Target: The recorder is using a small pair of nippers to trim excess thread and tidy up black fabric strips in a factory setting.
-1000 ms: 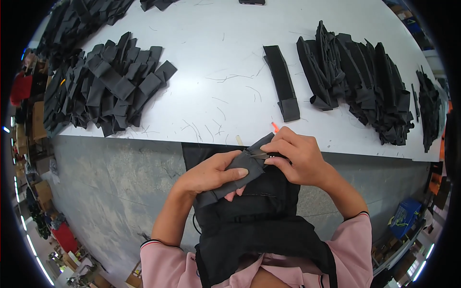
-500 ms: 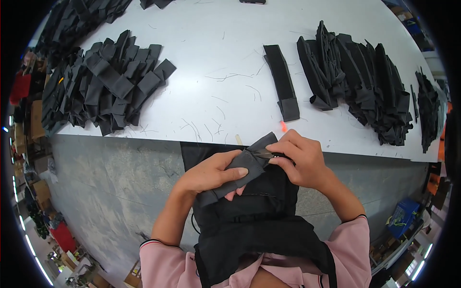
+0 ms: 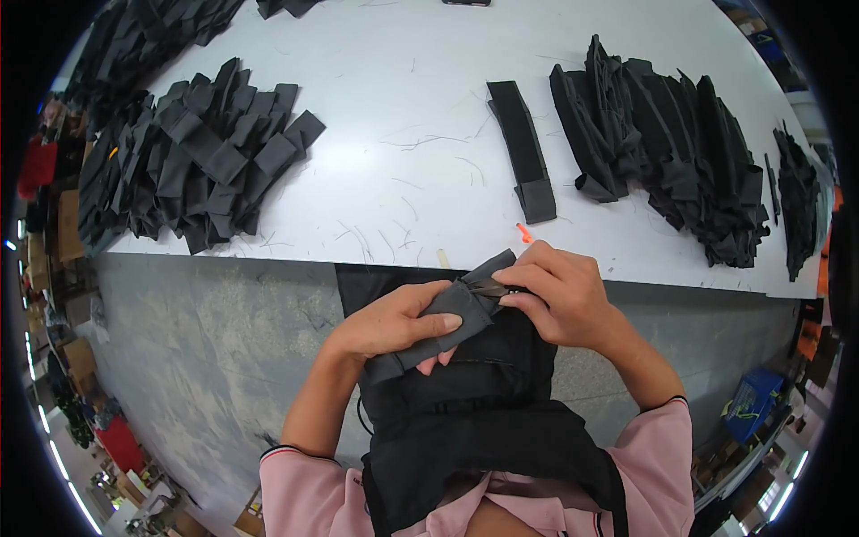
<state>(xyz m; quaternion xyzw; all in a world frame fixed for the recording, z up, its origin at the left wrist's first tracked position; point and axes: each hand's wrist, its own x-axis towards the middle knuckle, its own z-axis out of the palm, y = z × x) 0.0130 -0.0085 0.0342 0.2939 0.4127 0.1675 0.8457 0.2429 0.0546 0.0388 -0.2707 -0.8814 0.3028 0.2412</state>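
A dark grey fabric strip [image 3: 452,315] is pinched in my left hand [image 3: 394,320], thumb on top and fingertips showing beneath it. My right hand [image 3: 564,295] is closed round small thread snips [image 3: 490,289], their metal blades against the strip's upper part near a fold. Most of the snips' handle is hidden in the fingers; an orange tag [image 3: 524,234] shows just above that hand. Both hands are over my lap at the table's front edge. One separate black strip [image 3: 523,152] lies flat on the table beyond my right hand.
The white table [image 3: 394,107] carries loose thread bits. A heap of dark strips [image 3: 210,152] lies at left, with more behind it. Bundled strips [image 3: 662,152] lie at right, and a smaller bundle [image 3: 796,201] is farther right. A blue box [image 3: 753,404] stands on the lower right.
The hands, strip and snips stay in almost the same place. The blades have shifted slightly at the fold, and the orange tag has swung a little up and left.
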